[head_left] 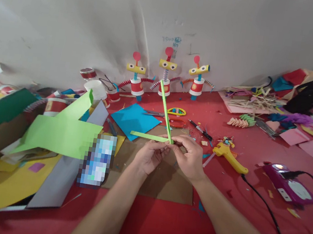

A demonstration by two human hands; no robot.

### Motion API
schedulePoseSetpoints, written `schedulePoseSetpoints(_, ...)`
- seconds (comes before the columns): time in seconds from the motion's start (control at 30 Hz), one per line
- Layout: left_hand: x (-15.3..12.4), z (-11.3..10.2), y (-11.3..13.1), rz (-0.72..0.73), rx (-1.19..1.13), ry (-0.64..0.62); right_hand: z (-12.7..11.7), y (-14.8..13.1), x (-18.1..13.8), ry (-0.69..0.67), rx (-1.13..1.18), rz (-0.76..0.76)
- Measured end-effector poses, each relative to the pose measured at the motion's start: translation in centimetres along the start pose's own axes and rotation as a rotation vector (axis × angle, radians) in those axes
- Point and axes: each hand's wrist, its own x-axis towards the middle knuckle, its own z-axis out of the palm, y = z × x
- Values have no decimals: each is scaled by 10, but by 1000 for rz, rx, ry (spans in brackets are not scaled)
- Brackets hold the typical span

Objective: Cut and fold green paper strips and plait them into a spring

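Two light green paper strips [166, 110] meet at a corner between my hands, one rising toward the back, the other lying out to the left. My left hand [147, 157] pinches the strips at that corner from the left. My right hand [190, 156] pinches the same corner from the right, fingers closed. Both hands hover over a brown cardboard sheet [163, 183] on the red table [157, 224].
Three paper-cup robot figures [165, 75] stand against the white back wall. A blue paper square [135, 119], scissors [175, 111], a pen [201, 130], a yellow glue gun [229, 155] and a purple device with a black cable [289, 185] lie around. Green, yellow and grey sheets [61, 133] pile at left.
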Motion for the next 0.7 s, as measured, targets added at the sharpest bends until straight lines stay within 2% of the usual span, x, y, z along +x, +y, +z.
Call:
schedulePoseSetpoints(0.33,-2,1,2,29,61,-12,1,1,-2,9,44,39)
schedulePoseSetpoints(0.47,-1,0,1,49,78,51,5,4,-3,-7,108,121)
schedulePoseSetpoints(0.6,0,1,-2,236,172,125,9,5,-3,-47,233,260)
schedulePoseSetpoints(0.7,-1,3,-5,338,278,140,8,5,-2,-55,206,316)
